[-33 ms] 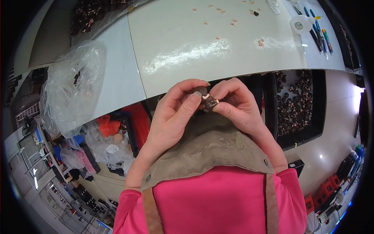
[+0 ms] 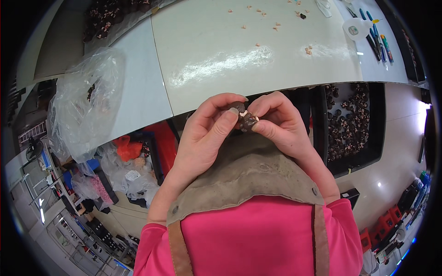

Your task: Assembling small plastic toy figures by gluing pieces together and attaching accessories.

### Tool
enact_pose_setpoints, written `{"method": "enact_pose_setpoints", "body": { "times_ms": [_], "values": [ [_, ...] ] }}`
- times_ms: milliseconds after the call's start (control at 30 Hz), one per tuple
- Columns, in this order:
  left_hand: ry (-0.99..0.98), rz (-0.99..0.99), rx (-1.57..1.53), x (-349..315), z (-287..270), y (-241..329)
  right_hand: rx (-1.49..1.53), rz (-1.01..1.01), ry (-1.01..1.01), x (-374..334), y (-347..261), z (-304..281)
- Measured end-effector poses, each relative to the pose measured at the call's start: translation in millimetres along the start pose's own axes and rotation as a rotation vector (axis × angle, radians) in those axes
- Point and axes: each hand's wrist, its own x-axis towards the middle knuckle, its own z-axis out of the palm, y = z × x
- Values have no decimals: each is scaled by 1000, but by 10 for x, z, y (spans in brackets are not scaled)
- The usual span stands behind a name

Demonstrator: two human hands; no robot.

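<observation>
Just past the table's near edge, both hands meet over a small glossy dark-brown piece with pale pink parts [image 2: 248,123]; its exact kind is too small to tell. My left hand [image 2: 206,129] pinches its left side between thumb and fingers. From the other side, my right hand [image 2: 283,122] grips it with thumb and forefinger. The fingertips of both hands nearly touch and cover much of the piece. Similar small pale pink pieces [image 2: 308,49] lie scattered on the white table [image 2: 221,27], along with one small black bit [image 2: 302,16].
At right below the table, a black tray [image 2: 377,124] contains many similar brown-and-pink pieces. More brown pieces [image 2: 108,20] are heaped far left. A clear plastic bag [image 2: 87,96] drapes over the left edge. Pens [image 2: 374,43] and a white squeeze bottle [image 2: 357,28] lie far right.
</observation>
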Motion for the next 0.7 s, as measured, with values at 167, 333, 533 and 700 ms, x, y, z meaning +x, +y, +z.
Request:
{"method": "enact_pose_setpoints", "body": {
  "times_ms": [167, 333, 533, 700],
  "values": [
    [40, 6, -53, 17, 13, -13, 64, 74, 39, 22, 9, -3],
    [5, 26, -6, 33, -29, -47, 93, 127, 74, 33, 0, -23],
    [-11, 21, 18, 38, -42, -63, 103, 151, 50, 28, -41, -32],
    [-30, 18, 36, 16, -13, -55, 103, 198, 102, 16, -128, 35]
  ]
}}
